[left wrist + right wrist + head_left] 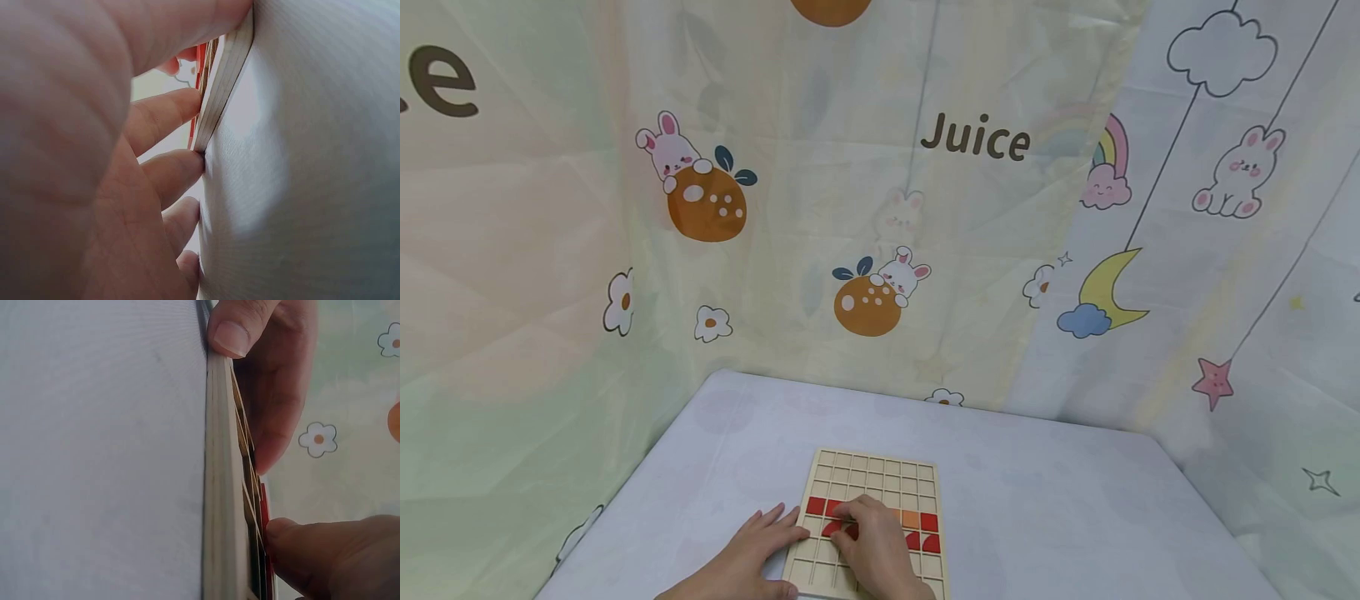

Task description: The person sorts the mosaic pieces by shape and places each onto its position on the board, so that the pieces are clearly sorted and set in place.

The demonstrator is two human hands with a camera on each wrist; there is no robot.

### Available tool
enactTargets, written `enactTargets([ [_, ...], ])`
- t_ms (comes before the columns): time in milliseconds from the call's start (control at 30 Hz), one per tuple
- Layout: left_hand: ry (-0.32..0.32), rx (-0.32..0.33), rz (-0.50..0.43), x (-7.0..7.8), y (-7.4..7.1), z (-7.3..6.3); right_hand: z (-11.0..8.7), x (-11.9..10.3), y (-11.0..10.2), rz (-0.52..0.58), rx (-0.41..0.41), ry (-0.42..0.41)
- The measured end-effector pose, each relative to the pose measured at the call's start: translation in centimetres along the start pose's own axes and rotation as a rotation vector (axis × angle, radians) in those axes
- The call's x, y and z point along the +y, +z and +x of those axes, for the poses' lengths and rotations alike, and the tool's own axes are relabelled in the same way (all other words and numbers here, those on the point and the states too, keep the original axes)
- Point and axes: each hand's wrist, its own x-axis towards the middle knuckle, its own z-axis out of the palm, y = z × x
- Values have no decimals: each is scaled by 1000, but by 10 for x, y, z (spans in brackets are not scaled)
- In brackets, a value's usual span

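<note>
A wooden grid board (876,467) lies on the table with coloured pieces in two of its rows. My left hand (752,550) rests at the board's left edge, fingers extended and spread. In the right wrist view its thumb (234,334) touches the board's near corner. My right hand (882,550) reaches over the board, thumb and index finger curled about a red piece with a curved edge (831,528). The right thumb (300,544) touches red in the right wrist view; the index fingertip is hidden there. The right hand covers the middle squares.
The upper row shows red square tiles (815,505) at left, orange tiles (911,519) and a red tile (928,522) at right. Red curved pieces (931,543) lie below these. A white-covered table (1060,500) surrounds the board, with printed curtains (790,317) behind it.
</note>
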Motion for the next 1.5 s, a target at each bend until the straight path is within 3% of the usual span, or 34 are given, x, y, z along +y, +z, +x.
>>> enactTargets([
  [533, -18, -8, -6, 0, 0, 0, -1, 1, -3, 15, 17, 45],
  [967, -75, -23, -47, -1, 0, 0, -14, 14, -25, 204, 42, 128],
  [1100, -60, -20, -53, -1, 0, -1, -19, 24, -33, 225, 62, 147],
  [1233, -41, -14, -61, -2, -1, -1, -21, 38, -39, 203, 110, 168],
  [1500, -8, -5, -47, -5, 1, 0, -21, 61, -51, 111, 279, 261],
])
